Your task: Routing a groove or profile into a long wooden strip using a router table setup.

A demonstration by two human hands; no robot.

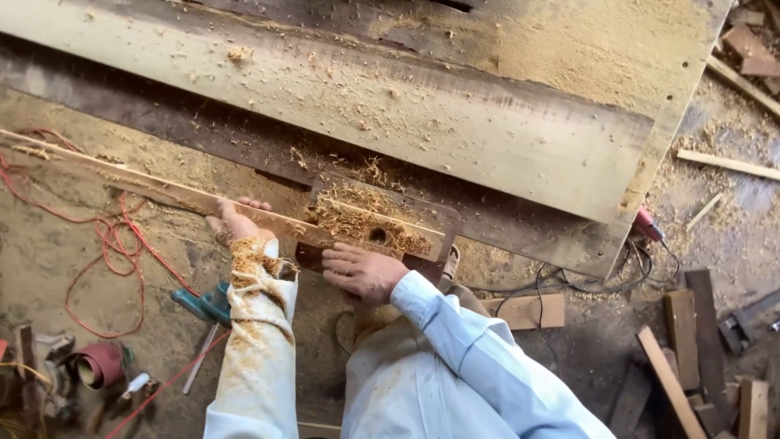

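Head view, looking down on a woodworking station. A long, narrow wooden strip (195,197) is lying across the sawdust-covered desk (504,138), running from nine o'clock toward the centre, where it is passing over a dark cutter plate (435,218) heaped with shavings (357,218). The left hand (234,221) is resting on the strip at about eight o'clock of the plate, fingers spread flat over the wood, seemingly to be pressing it down and keeping it from lifting. The right hand (361,270) is lying at six o'clock of the plate, fingers held together and laid flat against the strip's near edge, apparently to be steadying it sideways; neither hand is pinching anything. The left sleeve (258,325) is carrying a thick coat of sawdust. A wide pale plank (390,106) is lying at twelve o'clock, parallel to the desk edge. On the floor, a red cable (114,236) is looping at nine o'clock, a teal power tool (203,302) is sitting at seven o'clock, and wood offcuts (691,341) are lying scattered at four o'clock.
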